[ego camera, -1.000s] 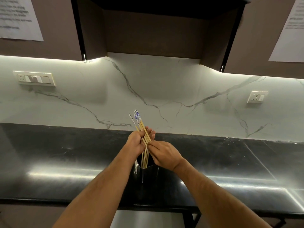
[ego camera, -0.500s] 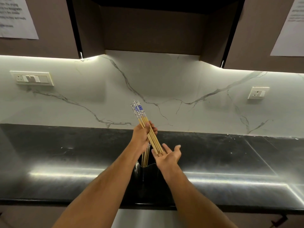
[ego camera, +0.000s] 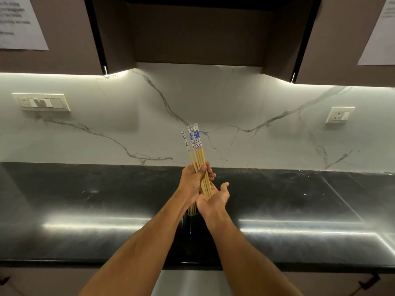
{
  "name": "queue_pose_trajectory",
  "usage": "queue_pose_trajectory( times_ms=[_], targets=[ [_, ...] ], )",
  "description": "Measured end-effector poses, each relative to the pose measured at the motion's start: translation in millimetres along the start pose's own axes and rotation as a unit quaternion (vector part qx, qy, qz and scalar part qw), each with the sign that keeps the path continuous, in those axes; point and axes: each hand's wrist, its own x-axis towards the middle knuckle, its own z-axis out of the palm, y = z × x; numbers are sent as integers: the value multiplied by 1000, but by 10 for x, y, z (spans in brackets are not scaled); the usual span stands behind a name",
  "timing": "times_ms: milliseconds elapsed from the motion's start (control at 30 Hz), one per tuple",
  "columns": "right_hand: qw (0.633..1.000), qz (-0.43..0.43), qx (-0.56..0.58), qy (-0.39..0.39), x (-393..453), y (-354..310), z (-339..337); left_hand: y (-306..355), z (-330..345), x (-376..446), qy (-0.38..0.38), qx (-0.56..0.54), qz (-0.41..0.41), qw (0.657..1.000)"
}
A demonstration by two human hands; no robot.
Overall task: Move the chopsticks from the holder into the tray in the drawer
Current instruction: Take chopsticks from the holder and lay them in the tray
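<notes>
My left hand (ego camera: 192, 180) is shut on a bundle of several bamboo chopsticks (ego camera: 197, 154) with white-and-blue patterned tops, held upright above the counter. My right hand (ego camera: 214, 198) lies palm-up and open under the bundle's lower tips, which rest on the palm. Below both hands stands the black holder (ego camera: 193, 223), mostly hidden by my forearms, with a few more chopsticks (ego camera: 193, 209) still standing in it. No drawer tray is in view.
The black countertop (ego camera: 85, 210) runs the full width, backed by a white marble wall (ego camera: 235, 116). A switch panel (ego camera: 41, 102) sits at left, a socket (ego camera: 339, 115) at right. Dark cabinets (ego camera: 192, 28) hang overhead. A pale surface (ego camera: 188, 283) shows below the counter's front edge.
My left hand lifted the bundle out of the holder and brought it upright. My right hand let go, opened palm-up and moved under the chopsticks' tips.
</notes>
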Motion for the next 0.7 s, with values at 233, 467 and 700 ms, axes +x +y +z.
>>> queue_pose_trajectory(
  times_ms=[233,467,700],
  targets=[
    [941,-110,-312,66,83,-298,-156,25,-302,-23,-27,133,10,991],
    [855,-195,-459,-144,43,-690,516,-160,-446,-206,-133,192,-48,971],
    [828,-146,-512,-177,-21,-619,526,-168,-422,-285,-181,201,-115,956]
  ],
)
